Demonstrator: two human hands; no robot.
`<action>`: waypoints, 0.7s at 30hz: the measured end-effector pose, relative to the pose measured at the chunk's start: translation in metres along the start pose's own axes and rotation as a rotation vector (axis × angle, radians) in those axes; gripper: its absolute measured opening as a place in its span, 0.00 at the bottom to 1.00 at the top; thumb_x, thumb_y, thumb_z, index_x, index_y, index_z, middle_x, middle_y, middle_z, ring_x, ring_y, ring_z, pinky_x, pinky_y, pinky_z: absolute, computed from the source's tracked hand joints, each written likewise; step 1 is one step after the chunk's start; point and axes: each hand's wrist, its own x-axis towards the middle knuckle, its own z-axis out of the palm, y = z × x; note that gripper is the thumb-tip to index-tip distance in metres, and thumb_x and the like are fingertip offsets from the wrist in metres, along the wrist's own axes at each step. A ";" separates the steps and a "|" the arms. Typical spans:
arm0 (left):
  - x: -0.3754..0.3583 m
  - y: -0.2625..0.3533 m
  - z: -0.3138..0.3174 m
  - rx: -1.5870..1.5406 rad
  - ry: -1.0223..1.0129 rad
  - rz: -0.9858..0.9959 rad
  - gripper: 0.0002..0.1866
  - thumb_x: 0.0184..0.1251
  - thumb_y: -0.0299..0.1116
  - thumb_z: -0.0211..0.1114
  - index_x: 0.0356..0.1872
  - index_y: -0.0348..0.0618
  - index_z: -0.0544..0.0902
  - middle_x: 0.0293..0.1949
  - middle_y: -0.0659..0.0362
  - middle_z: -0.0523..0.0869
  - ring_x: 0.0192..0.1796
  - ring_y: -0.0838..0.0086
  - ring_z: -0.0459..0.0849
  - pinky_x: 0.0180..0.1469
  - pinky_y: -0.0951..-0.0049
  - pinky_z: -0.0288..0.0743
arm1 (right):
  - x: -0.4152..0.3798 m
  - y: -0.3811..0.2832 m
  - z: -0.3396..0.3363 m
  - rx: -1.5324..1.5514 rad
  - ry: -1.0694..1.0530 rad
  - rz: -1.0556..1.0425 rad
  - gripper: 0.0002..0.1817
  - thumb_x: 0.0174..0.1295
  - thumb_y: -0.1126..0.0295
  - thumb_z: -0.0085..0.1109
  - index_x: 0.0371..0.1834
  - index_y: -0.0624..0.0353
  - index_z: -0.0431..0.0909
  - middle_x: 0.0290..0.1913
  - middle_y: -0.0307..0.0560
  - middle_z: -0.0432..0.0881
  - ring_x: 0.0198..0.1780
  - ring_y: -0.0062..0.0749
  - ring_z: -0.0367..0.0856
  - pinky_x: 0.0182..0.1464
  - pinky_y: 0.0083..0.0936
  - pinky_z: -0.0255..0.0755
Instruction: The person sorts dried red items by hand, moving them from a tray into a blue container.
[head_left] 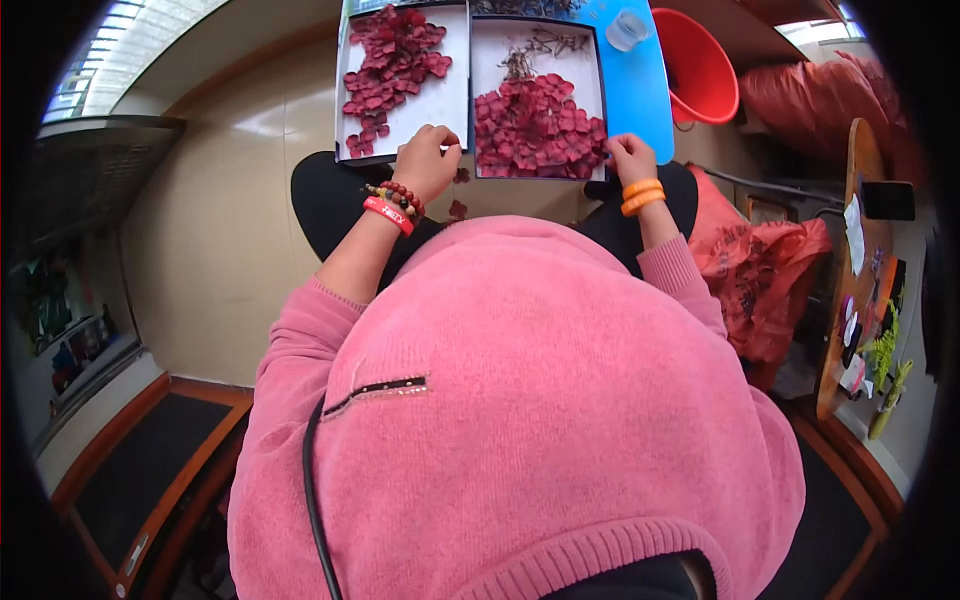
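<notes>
My left hand, with beaded bracelets and a red band at the wrist, is over the near right corner of the left white tray. Its fingers are curled together, and whatever they may hold is hidden. Dark red artificial flowers lie along that tray's left side. At the right edge of the second tray, my right hand is closed in a pinch beside a heap of dark red flowers. Whether a flower is between those fingertips is too small to tell. Thin dark stems lie behind the heap.
A blue board under the trays carries a clear cup. Right of it stands a red bucket. Red plastic bags lie to the right, near a wooden table. A few loose flowers are below the trays.
</notes>
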 end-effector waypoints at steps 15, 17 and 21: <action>0.131 0.034 0.040 0.235 0.251 0.179 0.19 0.58 0.36 0.59 0.52 0.48 0.75 0.47 0.50 0.79 0.48 0.53 0.80 0.49 0.56 0.74 | -0.021 -0.005 0.014 -0.088 -0.004 -0.101 0.08 0.56 0.68 0.59 0.31 0.63 0.78 0.25 0.45 0.81 0.28 0.27 0.80 0.35 0.25 0.74; 0.144 0.049 0.039 0.257 0.127 0.146 0.21 0.58 0.36 0.59 0.54 0.48 0.73 0.51 0.50 0.77 0.49 0.51 0.79 0.49 0.54 0.74 | -0.031 -0.009 0.016 -0.133 -0.003 -0.134 0.09 0.57 0.68 0.59 0.32 0.63 0.78 0.26 0.46 0.81 0.29 0.28 0.81 0.35 0.25 0.74; 0.178 0.030 0.061 0.178 0.078 0.178 0.13 0.59 0.35 0.59 0.45 0.43 0.79 0.43 0.48 0.81 0.47 0.52 0.80 0.49 0.57 0.74 | -0.043 -0.028 0.014 -0.180 0.007 -0.145 0.09 0.57 0.67 0.59 0.32 0.62 0.78 0.28 0.47 0.82 0.30 0.29 0.81 0.36 0.26 0.74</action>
